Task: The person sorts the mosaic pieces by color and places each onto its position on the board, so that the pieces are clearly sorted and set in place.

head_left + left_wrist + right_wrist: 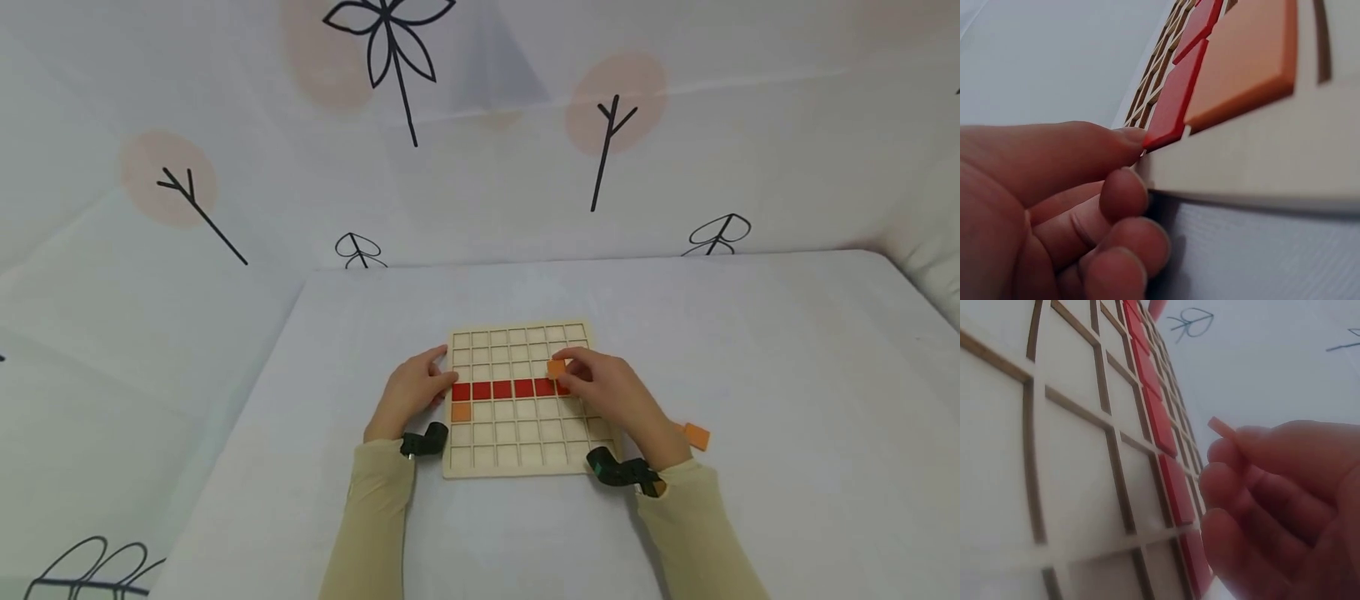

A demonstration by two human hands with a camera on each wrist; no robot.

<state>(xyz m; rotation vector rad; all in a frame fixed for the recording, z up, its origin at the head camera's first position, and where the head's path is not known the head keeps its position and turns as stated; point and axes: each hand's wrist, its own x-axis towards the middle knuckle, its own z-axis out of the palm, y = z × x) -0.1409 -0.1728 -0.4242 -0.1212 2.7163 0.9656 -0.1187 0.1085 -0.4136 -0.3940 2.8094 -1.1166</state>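
Observation:
A wooden grid board (527, 475) lies on the white cloth, with a row of red tiles (502, 390) across its middle. Below the leftmost red tile, one orange tile (461, 412) sits in its cell. My left hand (408, 387) holds the board's left edge; in the left wrist view the thumb (1079, 147) rests on the rim by a red tile, with the other fingers bent against the side. Over the right part of the board, my right hand (611, 387) pinches another orange tile (556, 368) between thumb and forefinger. The right wrist view shows that tile (1221, 427) edge-on, raised above the grid.
Loose orange tiles (697, 436) lie on the cloth right of the board, partly hidden behind the right wrist. The cloth-covered table (787, 350) reaches back to a printed fabric backdrop (480, 200). Each wrist wears a black camera mount (617, 468).

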